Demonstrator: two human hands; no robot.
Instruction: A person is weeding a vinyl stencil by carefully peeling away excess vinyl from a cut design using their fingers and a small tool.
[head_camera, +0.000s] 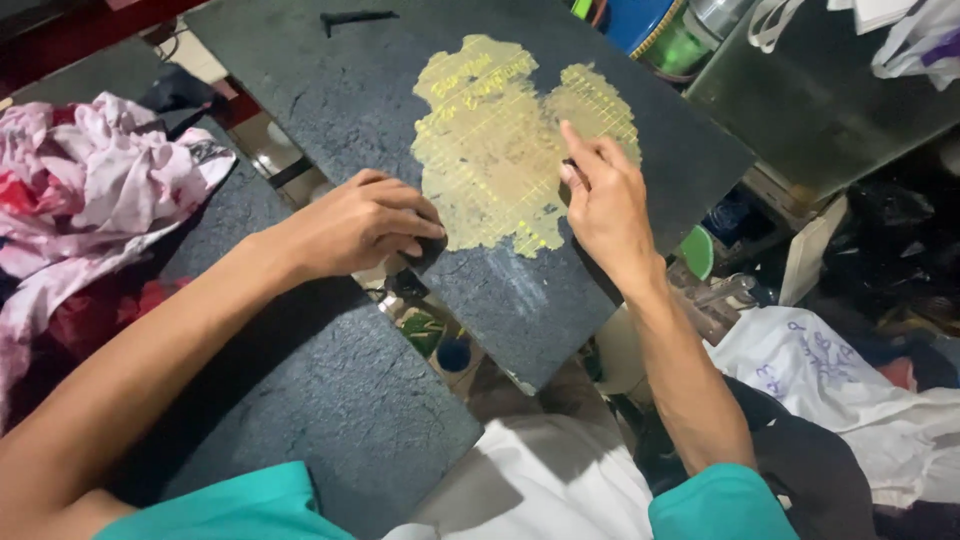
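Observation:
A dark slate-like board (330, 90) lies tilted in front of me, with a yellowish, grid-marked patch (490, 150) in its middle. My left hand (360, 225) grips the board's near left edge, fingers curled over it beside the patch. My right hand (600, 200) rests on the patch's right side, its index finger stretched out onto the patch and its other fingers curled; a small dark thing may be under them, but I cannot tell.
A second dark slab (330, 400) lies under my left forearm. Pink and white cloth (100, 180) is heaped at the left. White cloth (850, 370) and dark clutter lie at the right. A small black tool (355, 18) rests at the board's far edge.

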